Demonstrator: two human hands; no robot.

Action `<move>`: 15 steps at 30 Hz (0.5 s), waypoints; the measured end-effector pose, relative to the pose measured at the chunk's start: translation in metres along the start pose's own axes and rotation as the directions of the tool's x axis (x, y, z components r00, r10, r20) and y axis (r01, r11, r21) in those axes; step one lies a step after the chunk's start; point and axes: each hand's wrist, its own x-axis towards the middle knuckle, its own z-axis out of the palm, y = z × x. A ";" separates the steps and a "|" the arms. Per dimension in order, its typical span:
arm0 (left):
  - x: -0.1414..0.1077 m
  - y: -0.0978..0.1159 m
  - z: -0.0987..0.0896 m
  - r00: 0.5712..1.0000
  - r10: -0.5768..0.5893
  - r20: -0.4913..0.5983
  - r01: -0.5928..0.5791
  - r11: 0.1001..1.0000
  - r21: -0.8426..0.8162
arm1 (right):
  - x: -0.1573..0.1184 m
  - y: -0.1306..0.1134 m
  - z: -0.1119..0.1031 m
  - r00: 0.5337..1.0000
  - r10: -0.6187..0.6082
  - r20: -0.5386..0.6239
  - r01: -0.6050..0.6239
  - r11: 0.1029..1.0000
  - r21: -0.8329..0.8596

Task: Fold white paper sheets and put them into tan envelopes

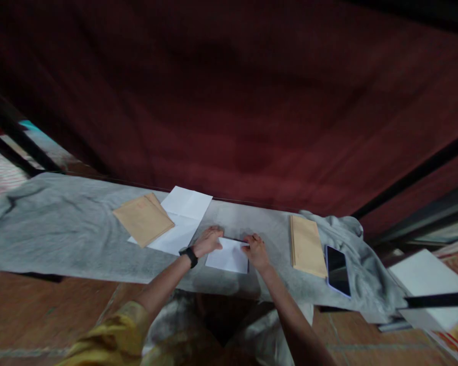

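A small folded white paper (227,255) lies on the grey cloth (80,223) in front of me. My left hand (209,240), with a dark watch at the wrist, closes on the paper's upper left corner. At its upper right corner my right hand (255,249) pinches the edge, fingers bent. Left of my hands, a larger creased white sheet (187,211) lies partly under several brown envelopes (143,221).
More brown envelopes (308,246) are stacked at the right, beside a phone (338,270) with a dark screen. A dark red curtain (229,112) hangs behind the cloth. White sheets (429,284) lie at the far right, near a black bar.
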 end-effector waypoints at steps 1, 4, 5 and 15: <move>-0.001 0.002 -0.003 1.000 0.008 0.003 -0.008 1.000 -0.006 | 0.001 -0.001 -0.004 1.000 -0.002 -0.001 0.002 1.000 0.018; -0.004 0.011 -0.014 0.991 0.010 -0.131 -0.018 0.998 -0.064 | 0.003 -0.007 -0.028 1.000 -0.005 -0.021 0.007 0.997 0.077; -0.005 0.016 -0.017 0.970 -0.025 -0.244 -0.008 0.991 -0.133 | 0.001 -0.010 -0.038 0.999 -0.004 -0.053 0.009 0.995 0.101; -0.033 0.078 0.019 0.935 -0.296 0.195 0.219 0.050 -0.974 | -0.064 -0.080 -0.034 0.948 -0.240 -0.207 0.254 0.966 0.041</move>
